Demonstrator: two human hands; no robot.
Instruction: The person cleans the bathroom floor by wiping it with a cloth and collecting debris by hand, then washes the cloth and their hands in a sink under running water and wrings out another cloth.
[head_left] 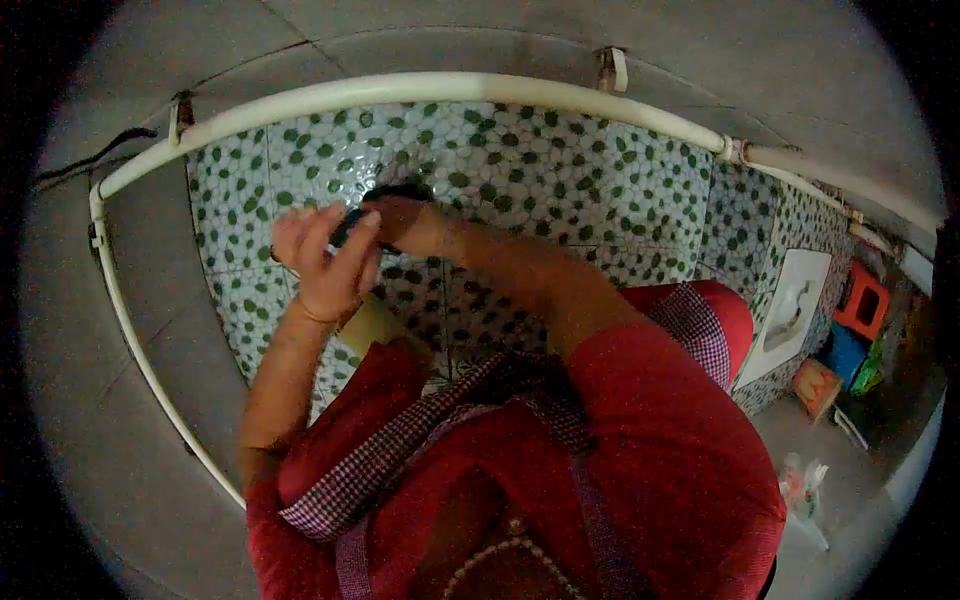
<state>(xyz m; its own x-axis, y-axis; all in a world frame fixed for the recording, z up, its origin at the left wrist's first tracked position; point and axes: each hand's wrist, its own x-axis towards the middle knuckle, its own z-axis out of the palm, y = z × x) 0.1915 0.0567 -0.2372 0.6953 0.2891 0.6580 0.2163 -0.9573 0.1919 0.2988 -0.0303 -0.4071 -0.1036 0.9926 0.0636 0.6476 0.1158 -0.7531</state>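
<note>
My left hand (325,255) and my right hand (412,226) come together low over a floor patterned with green and white pebbles (520,170). Between them is a small dark object (347,226), its kind blurred and partly covered by my fingers. The left fingers bend over it from the left. My right hand closes on it from the other side, its fingers mostly hidden. Just beyond the hands, a black patch (405,190) shows against wet, shiny tiles; I cannot tell whether it belongs to the same object.
A cream pipe (450,86) curves round the far and left sides, in front of grey tiled walls (440,45). At right, a white squat toilet pan (790,310) is set in the pebble tiles. Beyond it are a red plastic stool (862,300), a blue item (846,357) and crumpled plastic (805,490).
</note>
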